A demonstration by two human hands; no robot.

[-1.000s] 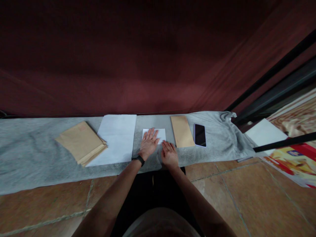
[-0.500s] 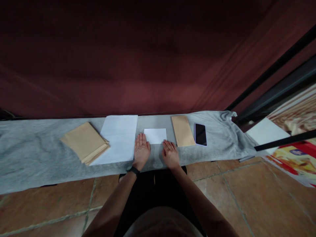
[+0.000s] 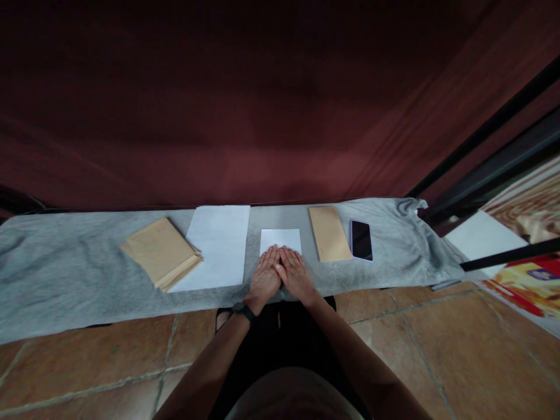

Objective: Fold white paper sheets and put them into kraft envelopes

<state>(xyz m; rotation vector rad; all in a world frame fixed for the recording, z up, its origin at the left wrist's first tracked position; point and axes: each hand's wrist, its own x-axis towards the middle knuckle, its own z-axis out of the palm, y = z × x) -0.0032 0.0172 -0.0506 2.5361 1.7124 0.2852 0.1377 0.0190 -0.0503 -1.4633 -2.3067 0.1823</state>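
A small white folded-looking sheet of paper (image 3: 280, 238) lies flat on the grey cloth in front of me. My left hand (image 3: 266, 275) rests with fingers stretched out over its near edge, on the left side. Beside it my right hand (image 3: 296, 274) lies flat too, its fingers over the same edge; the two hands touch at the thumbs. Neither hand grips anything. Part of the paper's near edge is hidden under the fingers. To the right lies a single brown envelope (image 3: 330, 234). A larger stack of white paper (image 3: 221, 248) lies to the left.
Several brown envelopes (image 3: 160, 248) are piled at the left, overlapping the white stack. A phone (image 3: 361, 240) lies right of the single envelope. The grey cloth (image 3: 402, 251) covers a narrow bench against a dark red surface (image 3: 280, 116). Black bars (image 3: 490, 125) and a printed box (image 3: 531, 280) are at the right.
Both hands have moved together, from the two sides of the small paper to the middle of its near edge. The whole view has shifted slightly.
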